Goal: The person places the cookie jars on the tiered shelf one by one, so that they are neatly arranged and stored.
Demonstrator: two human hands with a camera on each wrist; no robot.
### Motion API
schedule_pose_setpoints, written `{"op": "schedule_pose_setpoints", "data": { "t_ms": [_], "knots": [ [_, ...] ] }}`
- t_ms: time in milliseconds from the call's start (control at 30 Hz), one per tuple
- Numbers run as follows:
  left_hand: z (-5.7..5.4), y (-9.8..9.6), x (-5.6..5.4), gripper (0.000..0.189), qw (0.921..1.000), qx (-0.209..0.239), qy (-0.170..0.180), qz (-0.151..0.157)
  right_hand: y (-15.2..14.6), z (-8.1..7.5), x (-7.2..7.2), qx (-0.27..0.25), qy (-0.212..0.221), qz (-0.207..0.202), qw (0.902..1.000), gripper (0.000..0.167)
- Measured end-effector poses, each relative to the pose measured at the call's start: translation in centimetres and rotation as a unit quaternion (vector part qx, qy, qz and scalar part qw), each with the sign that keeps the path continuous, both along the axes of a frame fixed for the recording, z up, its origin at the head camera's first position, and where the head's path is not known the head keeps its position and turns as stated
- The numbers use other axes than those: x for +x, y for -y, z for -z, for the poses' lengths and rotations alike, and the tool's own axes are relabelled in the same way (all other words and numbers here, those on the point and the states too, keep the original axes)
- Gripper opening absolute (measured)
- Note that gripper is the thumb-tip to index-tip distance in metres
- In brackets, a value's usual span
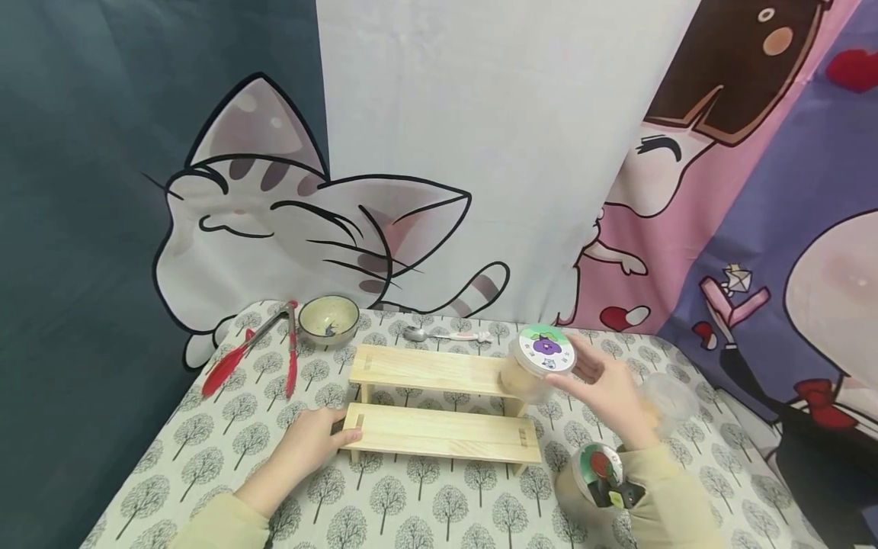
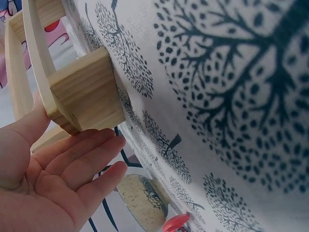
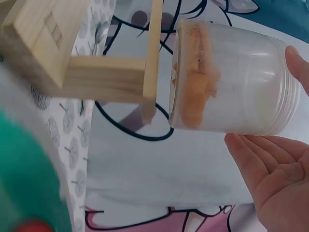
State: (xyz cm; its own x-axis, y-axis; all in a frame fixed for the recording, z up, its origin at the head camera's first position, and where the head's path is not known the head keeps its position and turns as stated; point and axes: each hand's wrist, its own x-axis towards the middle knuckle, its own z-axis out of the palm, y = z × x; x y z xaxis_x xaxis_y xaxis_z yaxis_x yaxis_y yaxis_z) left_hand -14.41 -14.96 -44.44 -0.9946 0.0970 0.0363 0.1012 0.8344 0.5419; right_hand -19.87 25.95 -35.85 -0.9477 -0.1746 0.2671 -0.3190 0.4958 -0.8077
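A two-tier wooden shelf stands in the middle of the table. At the left end of its lower step, my left hand grips the board, thumb on top and fingers along the end and leg. My right hand holds a clear plastic jar by its upper part, thumb and fingers on opposite sides. The jar has a white-and-green lid with a purple fruit picture, and orange-brown pieces lie at its bottom. It is upright over the right end of the upper step, a small gap showing beneath it in the right wrist view.
A second jar with a red fruit label stands under my right forearm, and another clear jar is beyond that wrist. Behind the shelf lie red-tipped tongs, a bowl and a spoon. A printed curtain hangs at the back.
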Motion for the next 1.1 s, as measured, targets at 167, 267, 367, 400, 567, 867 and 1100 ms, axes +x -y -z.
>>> {"op": "schedule_pose_setpoints", "data": {
  "t_ms": [167, 267, 367, 400, 567, 867, 1100],
  "knots": [
    [0.1, 0.0, 0.0, 0.051, 1.0, 0.003, 0.003, 0.0, 1.0, 0.4, -0.6, -0.015, -0.025, -0.013, 0.9995, 0.075],
    [0.1, 0.1, 0.0, 0.051, 1.0, 0.004, 0.006, -0.002, 1.7, 0.5, -0.8, -0.024, -0.036, -0.019, 0.9989, 0.072],
    [0.0, 0.2, 0.1, 0.05, 1.0, 0.003, 0.007, -0.004, 2.4, 0.5, -1.0, -0.036, -0.031, -0.025, 0.9985, 0.071],
    [0.0, 0.2, 0.0, 0.049, 1.0, 0.002, 0.007, -0.005, 2.7, 0.4, -1.1, -0.036, -0.028, -0.024, 0.9987, 0.071],
    [0.0, 0.1, -0.1, 0.05, 1.0, 0.003, 0.003, -0.006, 3.8, 0.1, -1.3, -0.041, -0.009, -0.02, 0.9989, 0.074],
    [0.3, -0.1, -0.1, 0.048, 0.9998, 0.011, 0.006, -0.013, 6.3, 0.3, -1.9, -0.062, 0.012, -0.049, 0.9968, 0.079],
    [0.3, 0.0, -0.1, 0.05, 0.9999, 0.009, 0.002, -0.014, 8.3, 0.3, -2.6, -0.069, 0.02, -0.056, 0.9959, 0.081]
  ]
}}
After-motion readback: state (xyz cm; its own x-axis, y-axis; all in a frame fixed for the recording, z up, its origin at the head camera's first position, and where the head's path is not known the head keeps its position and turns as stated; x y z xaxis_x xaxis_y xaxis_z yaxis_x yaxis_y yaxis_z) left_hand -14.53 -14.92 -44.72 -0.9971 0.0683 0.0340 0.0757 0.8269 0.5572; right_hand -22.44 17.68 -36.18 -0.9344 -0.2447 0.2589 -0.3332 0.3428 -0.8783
